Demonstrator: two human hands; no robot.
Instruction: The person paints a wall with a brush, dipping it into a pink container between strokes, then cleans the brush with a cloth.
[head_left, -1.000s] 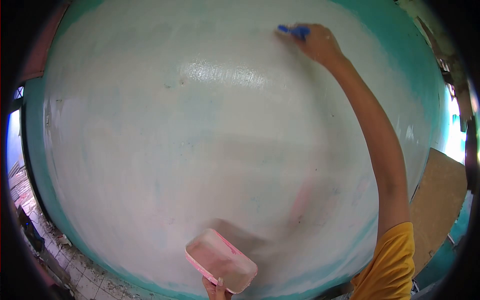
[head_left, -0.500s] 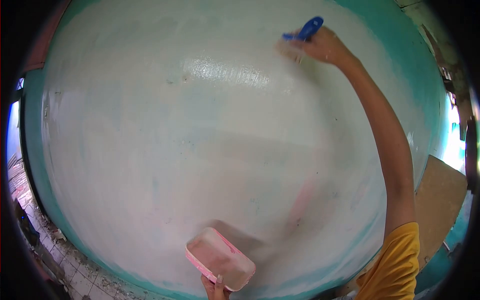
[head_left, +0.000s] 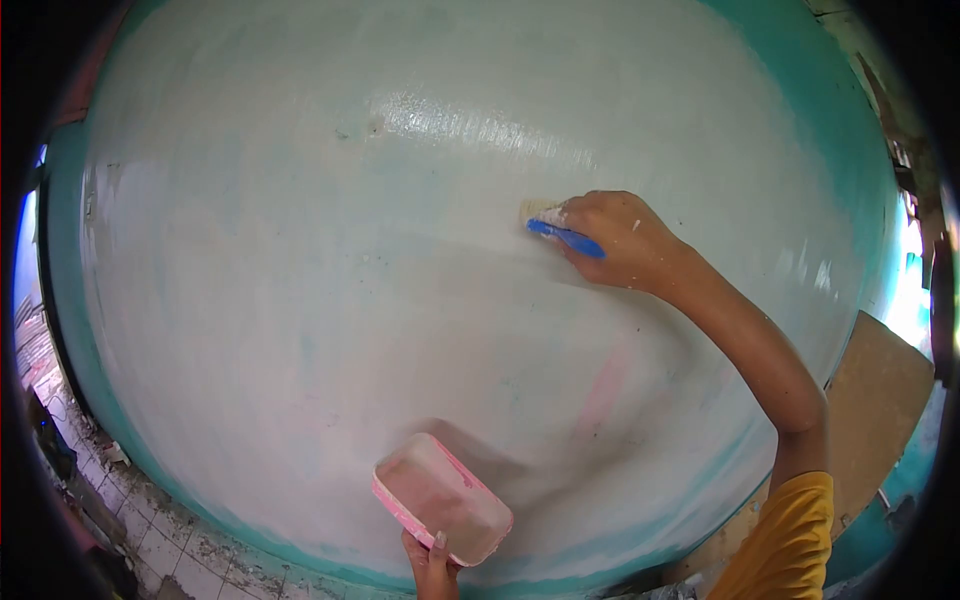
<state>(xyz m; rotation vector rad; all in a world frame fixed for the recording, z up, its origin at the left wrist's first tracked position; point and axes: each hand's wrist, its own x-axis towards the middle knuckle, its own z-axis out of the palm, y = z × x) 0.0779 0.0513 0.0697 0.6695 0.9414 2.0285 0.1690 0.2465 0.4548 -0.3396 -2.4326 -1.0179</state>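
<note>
My right hand [head_left: 622, 240] is closed around a paintbrush with a blue handle [head_left: 568, 238]. Its pale bristles [head_left: 535, 211] meet the wall near the middle of the view, and white paint flecks the fingers. At the bottom, my left hand [head_left: 432, 565] grips a pink-rimmed rectangular tub [head_left: 445, 505] by its lower edge, thumb over the rim. The tub is tilted toward me, with a whitish coating inside. Both hands are in front of a wall [head_left: 300, 250] thinly coated in white, with faint teal and pink showing through.
Bare teal paint [head_left: 800, 90] borders the white area at the upper right. A brown board [head_left: 880, 400] leans at the right. Dirty floor tiles [head_left: 160, 550] with debris lie at the lower left, beside a bright opening [head_left: 30, 270].
My right hand has come down and slightly left along the wall with the paintbrush, whose handle now points down to the right. The left hand and tub have hardly moved.
</note>
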